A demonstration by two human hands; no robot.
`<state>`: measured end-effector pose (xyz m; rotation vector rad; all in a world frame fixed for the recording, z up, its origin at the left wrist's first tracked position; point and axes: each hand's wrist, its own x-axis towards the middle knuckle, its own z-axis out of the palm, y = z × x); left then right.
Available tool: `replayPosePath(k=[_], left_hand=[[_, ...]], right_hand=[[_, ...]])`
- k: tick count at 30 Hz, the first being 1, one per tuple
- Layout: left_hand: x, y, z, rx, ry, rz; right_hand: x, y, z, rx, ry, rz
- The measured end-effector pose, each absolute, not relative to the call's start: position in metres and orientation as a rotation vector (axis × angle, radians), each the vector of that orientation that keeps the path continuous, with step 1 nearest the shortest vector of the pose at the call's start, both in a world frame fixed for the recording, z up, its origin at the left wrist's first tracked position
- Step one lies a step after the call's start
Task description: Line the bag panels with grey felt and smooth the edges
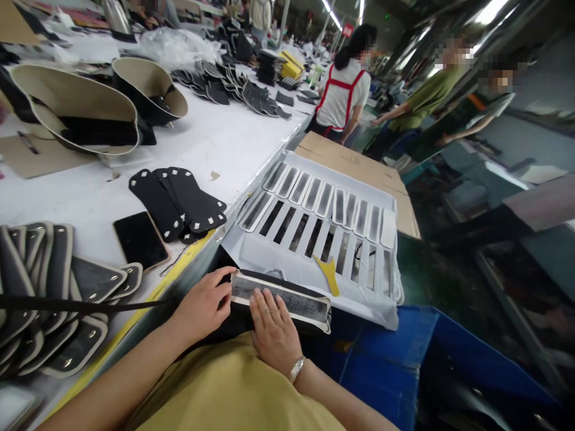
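A long dark panel with a pale border (300, 301) lies across my lap, in front of the slatted tray. At its left end, my left hand (204, 305) has its fingers curled and the fingertips pinching the pale corner. My right hand (275, 329) rests flat on the middle of the panel, fingers stretched out side by side, with a bracelet on the wrist. Beyond them sits a grey, cloth-like slatted tray (278, 254) with a row of white-rimmed strips (323, 199) along its far part. A yellow forked piece (329, 275) lies on its near part.
On the white table (193, 146) to the left are black shaped pieces (188, 200), a phone (141, 240) and a pile of pale-edged panels (58, 281). Cardboard (359, 170) lies behind the tray. A blue bin (386, 353) stands at right. Several people are farther off.
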<state>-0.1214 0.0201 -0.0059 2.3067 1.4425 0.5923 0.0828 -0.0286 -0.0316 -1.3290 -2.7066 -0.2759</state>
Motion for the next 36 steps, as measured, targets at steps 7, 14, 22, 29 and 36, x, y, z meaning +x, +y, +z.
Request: replayPosePath(k=[7,14,22,29,36], left_hand=[[-0.115,0.011,-0.002,2.318,1.502,0.587],[-0.109,0.011,0.0,2.586,1.455,0.372],[-0.06,0.039,0.009,2.581,1.177,-0.12],[-0.035,0.036,0.006,2.58,1.087,-0.151],[-0.027,0.037,0.014,2.553,1.128,-0.142]], right_hand=[[0.161,-0.064,-0.028,-1.521,-2.604,-0.365],[0.172,-0.055,-0.006,-1.482,-2.622,-0.261],[0.181,-0.007,0.02,-1.572,-2.745,0.251],[0.15,-0.003,0.019,-1.475,-2.73,0.362],[0.192,0.007,0.029,-1.559,-2.336,0.547]])
